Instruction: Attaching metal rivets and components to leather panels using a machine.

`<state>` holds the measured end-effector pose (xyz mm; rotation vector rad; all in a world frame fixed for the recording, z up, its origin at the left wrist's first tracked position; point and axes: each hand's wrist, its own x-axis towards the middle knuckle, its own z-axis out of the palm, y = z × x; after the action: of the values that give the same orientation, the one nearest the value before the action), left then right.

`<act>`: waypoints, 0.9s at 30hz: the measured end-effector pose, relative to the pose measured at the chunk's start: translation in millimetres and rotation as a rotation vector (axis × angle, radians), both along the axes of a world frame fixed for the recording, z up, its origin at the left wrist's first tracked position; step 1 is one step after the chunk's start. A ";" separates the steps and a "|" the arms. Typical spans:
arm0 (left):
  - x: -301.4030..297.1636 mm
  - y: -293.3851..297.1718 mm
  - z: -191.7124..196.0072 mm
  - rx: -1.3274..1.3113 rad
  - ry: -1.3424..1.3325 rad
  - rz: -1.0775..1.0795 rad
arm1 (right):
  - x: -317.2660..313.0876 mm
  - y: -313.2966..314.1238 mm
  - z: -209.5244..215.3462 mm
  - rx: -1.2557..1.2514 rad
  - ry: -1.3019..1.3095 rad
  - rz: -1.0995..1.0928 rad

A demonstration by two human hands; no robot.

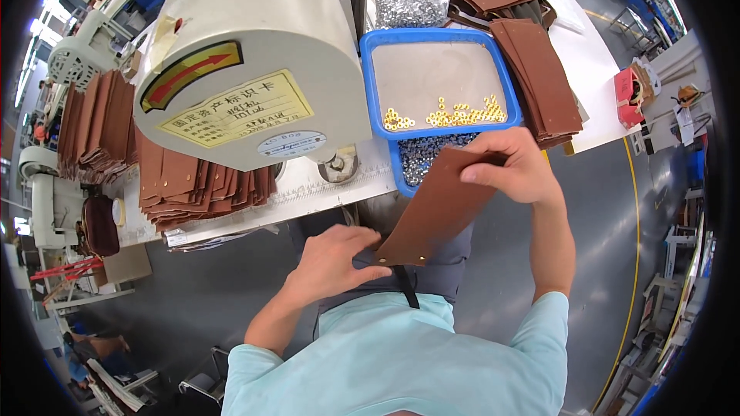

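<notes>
My right hand (512,166) pinches the upper end of a brown leather panel (443,204), thumb on the near face, fingers behind. The panel hangs at a slant over my lap, with two small gold-coloured metal fittings by its lower edge. My left hand (335,260) is at the panel's lower left corner, thumb and fingers apart; whether it touches the corner I cannot tell. Just beyond the panel, a blue-rimmed tray (368,85) holds small gold-coloured rings along its near side. Partly under it, another blue tray (401,177) contains many small silver metal pieces.
A large cream machine (262,38) with a red arrow stands left of the trays. Stacked brown panels (200,185) lie along the table edge at left, more panels (539,81) at right. Behind the trays sits a clear bag (412,4) of silver pieces.
</notes>
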<state>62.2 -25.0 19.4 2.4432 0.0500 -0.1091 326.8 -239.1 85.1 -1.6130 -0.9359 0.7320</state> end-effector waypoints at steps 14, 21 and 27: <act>25.6 -20.6 -19.9 -0.983 -0.327 0.502 | 38.6 105.7 -53.1 -0.286 -0.485 -0.065; 22.6 -11.2 -7.7 -1.165 -0.149 0.610 | 36.1 127.1 -69.4 -0.455 -0.630 -0.016; 26.0 -8.7 -16.5 -1.115 -0.210 0.633 | 3.0 105.4 -46.6 -0.252 -0.542 -0.214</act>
<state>88.2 -33.7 2.9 1.2336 0.5134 0.3223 329.9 -133.7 38.4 -2.1564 -1.0544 0.2680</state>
